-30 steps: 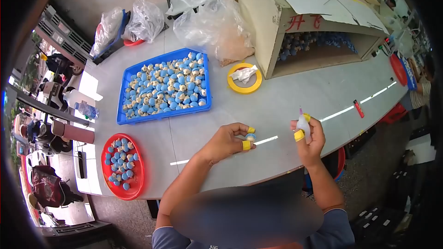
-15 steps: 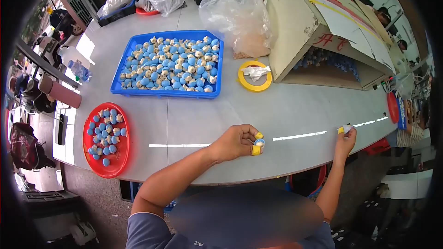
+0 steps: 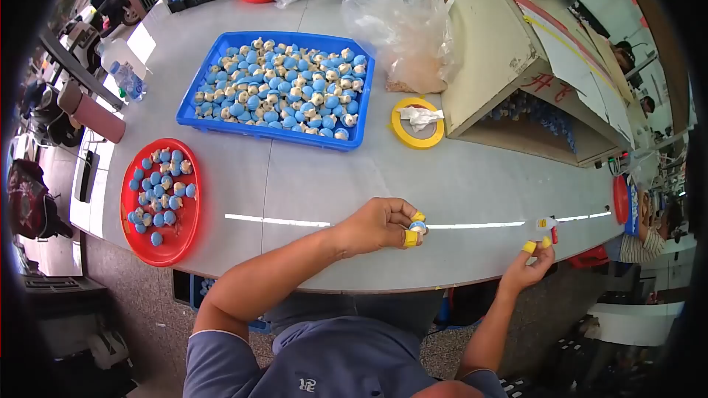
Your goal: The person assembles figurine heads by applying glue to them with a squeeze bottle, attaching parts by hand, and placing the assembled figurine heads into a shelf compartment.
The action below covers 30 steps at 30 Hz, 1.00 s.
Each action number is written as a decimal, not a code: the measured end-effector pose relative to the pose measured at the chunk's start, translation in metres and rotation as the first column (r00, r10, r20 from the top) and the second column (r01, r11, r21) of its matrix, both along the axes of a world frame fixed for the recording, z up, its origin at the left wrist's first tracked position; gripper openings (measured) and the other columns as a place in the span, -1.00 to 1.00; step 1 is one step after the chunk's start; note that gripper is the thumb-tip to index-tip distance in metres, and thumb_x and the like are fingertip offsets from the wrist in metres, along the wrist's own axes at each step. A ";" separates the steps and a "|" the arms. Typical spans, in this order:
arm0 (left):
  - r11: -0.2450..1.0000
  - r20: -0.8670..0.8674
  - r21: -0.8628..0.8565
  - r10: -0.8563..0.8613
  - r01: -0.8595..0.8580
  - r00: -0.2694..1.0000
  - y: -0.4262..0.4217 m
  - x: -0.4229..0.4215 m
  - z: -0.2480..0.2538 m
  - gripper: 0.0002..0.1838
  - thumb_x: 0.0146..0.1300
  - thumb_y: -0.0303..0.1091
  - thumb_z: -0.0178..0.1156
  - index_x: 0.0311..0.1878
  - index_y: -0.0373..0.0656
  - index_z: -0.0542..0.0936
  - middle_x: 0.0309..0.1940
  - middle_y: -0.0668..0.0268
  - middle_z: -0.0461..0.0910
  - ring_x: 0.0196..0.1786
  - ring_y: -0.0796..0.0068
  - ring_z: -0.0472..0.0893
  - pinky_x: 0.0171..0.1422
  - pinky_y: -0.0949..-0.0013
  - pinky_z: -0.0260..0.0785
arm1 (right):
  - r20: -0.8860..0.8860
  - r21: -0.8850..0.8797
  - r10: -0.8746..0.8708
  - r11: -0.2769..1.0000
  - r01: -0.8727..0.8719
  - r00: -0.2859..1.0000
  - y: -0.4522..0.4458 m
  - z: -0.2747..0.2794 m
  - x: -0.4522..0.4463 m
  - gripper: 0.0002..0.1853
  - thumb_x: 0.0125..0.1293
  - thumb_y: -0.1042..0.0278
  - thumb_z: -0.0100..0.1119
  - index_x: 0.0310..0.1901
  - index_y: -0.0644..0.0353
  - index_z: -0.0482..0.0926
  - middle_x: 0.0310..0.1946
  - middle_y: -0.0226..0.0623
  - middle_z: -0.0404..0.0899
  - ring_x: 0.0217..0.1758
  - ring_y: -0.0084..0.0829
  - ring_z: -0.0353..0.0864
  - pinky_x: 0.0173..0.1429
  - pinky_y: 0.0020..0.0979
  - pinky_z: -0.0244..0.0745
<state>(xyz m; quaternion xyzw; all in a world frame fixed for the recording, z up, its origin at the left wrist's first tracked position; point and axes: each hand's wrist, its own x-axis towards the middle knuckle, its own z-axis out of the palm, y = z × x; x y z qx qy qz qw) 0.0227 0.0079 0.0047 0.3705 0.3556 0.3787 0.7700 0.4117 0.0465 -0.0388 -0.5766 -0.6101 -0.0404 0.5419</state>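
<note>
My left hand (image 3: 380,227), with yellow tape on its fingertips, pinches a small blue and cream piece (image 3: 418,228) above the grey table. Near the table's right front edge is my right hand (image 3: 529,264), its taped fingers apart and nothing between them. Just beyond those fingers a small whitish bottle (image 3: 546,224) lies on the table, beside a red item (image 3: 555,235). Many similar pieces fill a blue tray (image 3: 276,133) at the back left. A red plate (image 3: 190,214) at the left bears several more.
A yellow tape roll (image 3: 417,141) with white tissue on it lies near a clear plastic bag (image 3: 402,26). The large beige box (image 3: 483,66) at the back right holds blue pieces. A pink bottle (image 3: 99,115) stands at the left edge. Other people are at the far right.
My right hand has moved right and let go of the whitish bottle, which now lies on the table. My left hand still holds its piece. The camera view has shifted.
</note>
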 end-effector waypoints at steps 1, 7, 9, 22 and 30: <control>1.000 -0.001 -0.004 -0.003 0.003 1.000 0.000 0.001 0.001 -0.64 0.28 -0.55 0.38 0.09 -0.31 0.50 0.05 0.09 0.68 0.10 0.32 0.71 0.28 0.35 0.54 | -0.020 -0.030 0.166 0.986 -0.167 0.986 -0.011 0.000 -0.019 -0.67 0.36 0.54 0.21 0.13 0.35 0.46 -0.08 -0.25 0.54 -0.10 -0.43 0.50 0.09 -0.38 0.45; 1.000 0.034 -0.003 0.023 -0.023 0.999 0.000 0.001 -0.001 -0.66 0.26 -0.64 0.32 0.07 -0.31 0.48 0.01 0.10 0.68 0.08 0.36 0.71 0.25 0.34 0.56 | 0.064 -0.175 0.781 0.622 -0.763 0.622 -0.032 0.052 -0.153 -0.68 0.19 0.60 0.34 -0.03 0.27 0.50 -0.26 -0.12 0.63 -0.30 -0.20 0.64 -0.23 -0.30 0.55; 0.999 0.073 -0.021 0.038 -0.037 0.997 0.000 0.000 -0.006 -0.65 0.23 -0.66 0.31 0.07 -0.32 0.48 -0.01 0.10 0.68 0.06 0.37 0.70 0.23 0.34 0.56 | 0.087 -0.187 0.783 0.620 -0.762 0.616 -0.032 0.050 -0.170 -0.66 0.17 0.63 0.34 -0.02 0.27 0.50 -0.23 -0.09 0.63 -0.27 -0.16 0.66 -0.19 -0.29 0.58; 0.978 0.258 -0.207 0.049 0.006 0.965 0.003 -0.008 -0.001 -0.69 0.43 -0.55 0.04 0.21 -0.34 0.45 0.14 0.07 0.59 0.17 0.28 0.68 0.20 0.36 0.60 | -0.386 -0.178 0.679 0.610 -0.772 0.625 -0.020 0.029 -0.176 -0.76 0.36 0.64 0.24 0.03 0.33 0.51 -0.13 -0.21 0.64 -0.12 -0.44 0.63 -0.01 -0.44 0.56; 0.990 0.337 -0.124 -0.023 0.069 0.941 0.002 -0.002 -0.003 -0.63 0.52 -0.52 0.06 0.34 -0.28 0.43 0.24 0.17 0.55 0.22 0.31 0.65 0.30 0.35 0.56 | -0.402 -0.115 0.719 0.574 -0.811 0.566 -0.019 0.029 -0.174 -0.77 0.37 0.62 0.25 0.03 0.32 0.51 -0.15 -0.22 0.65 -0.13 -0.46 0.61 -0.04 -0.44 0.53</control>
